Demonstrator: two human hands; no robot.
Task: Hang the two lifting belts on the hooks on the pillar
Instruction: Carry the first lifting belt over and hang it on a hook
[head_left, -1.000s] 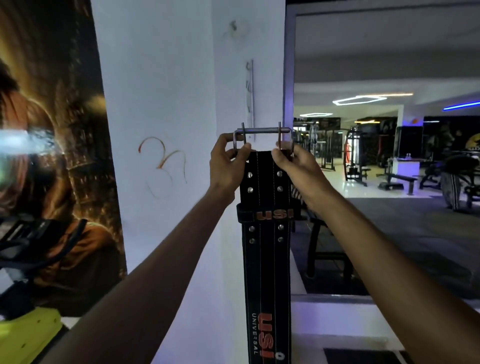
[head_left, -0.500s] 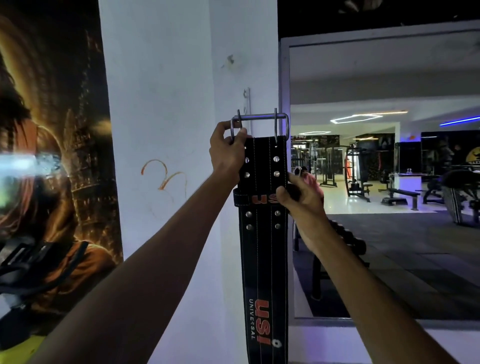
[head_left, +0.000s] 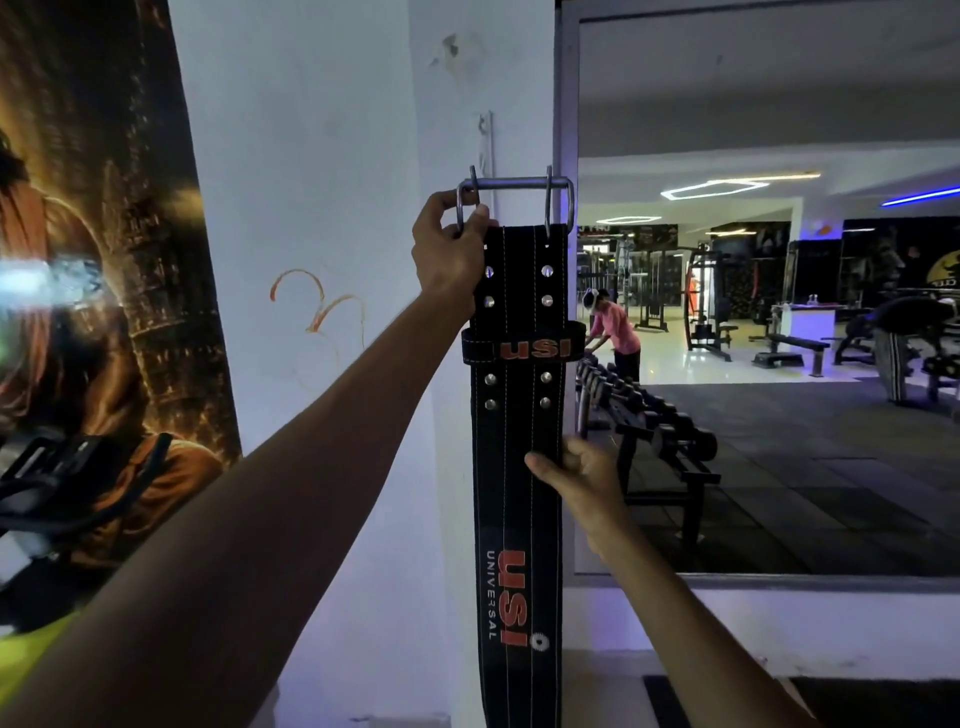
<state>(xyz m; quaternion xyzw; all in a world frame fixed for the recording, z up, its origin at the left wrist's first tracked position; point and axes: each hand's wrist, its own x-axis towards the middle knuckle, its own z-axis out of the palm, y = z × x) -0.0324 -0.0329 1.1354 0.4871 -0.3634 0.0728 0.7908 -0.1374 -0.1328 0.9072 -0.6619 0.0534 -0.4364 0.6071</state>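
A black lifting belt (head_left: 517, 499) with orange lettering hangs straight down in front of the white pillar (head_left: 322, 208). My left hand (head_left: 449, 249) grips the left side of its steel buckle (head_left: 514, 184) and holds it up. A narrow hook rail (head_left: 487, 140) is fixed to the pillar's side face, just above the buckle. My right hand (head_left: 582, 475) pinches the belt's right edge lower down, below the strap loop. Only one belt is in view.
A dark poster (head_left: 93, 270) covers the wall left of the pillar. To the right a large framed mirror (head_left: 779, 312) shows a dumbbell rack (head_left: 649, 431), gym machines and a person in a pink top (head_left: 615, 335). A black strap (head_left: 47, 467) lies at lower left.
My right hand left the buckle and slid down the belt's right edge to below the loop. The left hand kept the buckle and raised it closer to the hook rail.
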